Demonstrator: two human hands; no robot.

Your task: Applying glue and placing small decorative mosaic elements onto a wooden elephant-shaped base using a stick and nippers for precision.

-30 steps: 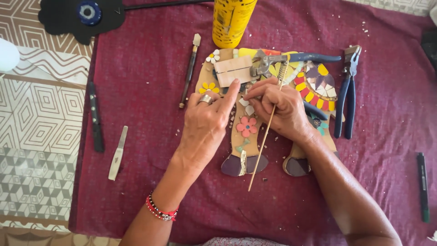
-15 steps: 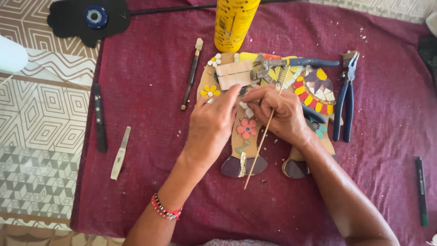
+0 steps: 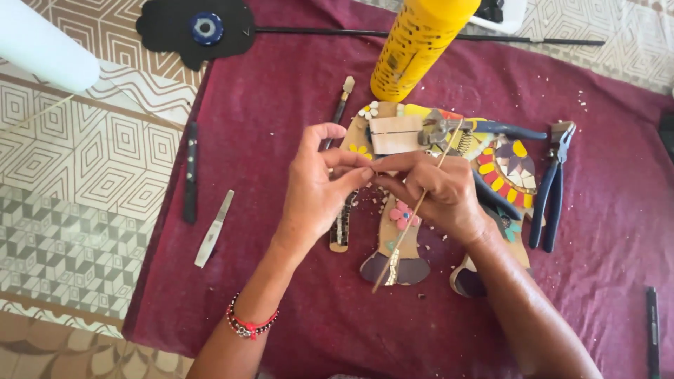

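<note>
Head view, both hands pinched together, right hand (image 3: 439,193) gripping thin stick (image 3: 413,214), left hand (image 3: 319,189) fingertips meeting it, above mosaic figure (image 3: 400,245)

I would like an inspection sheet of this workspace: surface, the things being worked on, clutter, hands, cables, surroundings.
Surface: dark red cloth with small crumbs, laid over a patterned covering.
Job's things: flat mosaic figure, partly tiled; thin wooden stick held over it.
Clutter: yellow bottle, blue-handled pliers, brush, dark pen, small blade, black marker.
Hands: left hand and right hand meet fingertip to fingertip above the figure; the right one holds the stick.
Cables: nothing seen.
Surroundings: black hand-shaped piece with a blue eye on a thin rod, white cylinder.
</note>
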